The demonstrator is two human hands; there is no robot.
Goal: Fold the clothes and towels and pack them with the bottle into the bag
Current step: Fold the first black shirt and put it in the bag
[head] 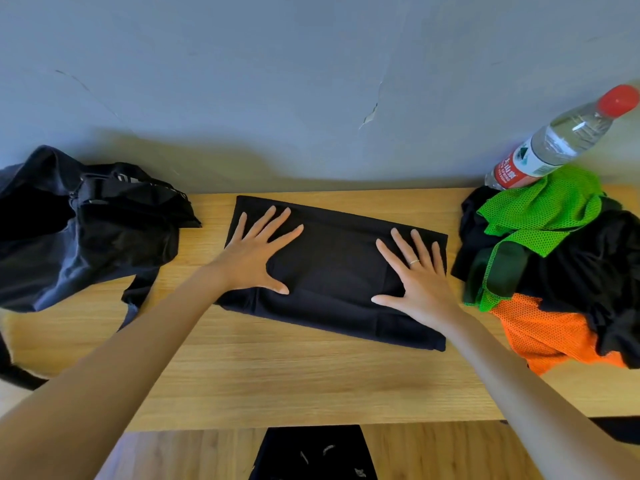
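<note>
Both the left hand [254, 258] and the right hand [417, 277] press flat, fingers spread in an open grip, on the folded black garment [334, 268] on the bench [311, 375].

Two bare forearms, no sleeves, thin silver ring [414, 261] on right hand [420, 275]

left hand [254, 258]: flat, fingers spread | right hand [417, 271]: flat, fingers spread, arms outstretched

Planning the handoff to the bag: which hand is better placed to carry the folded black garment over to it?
Probably left: the left hand lies flat on the folded black garment on the side facing the bag; the right hand is farther.
</note>
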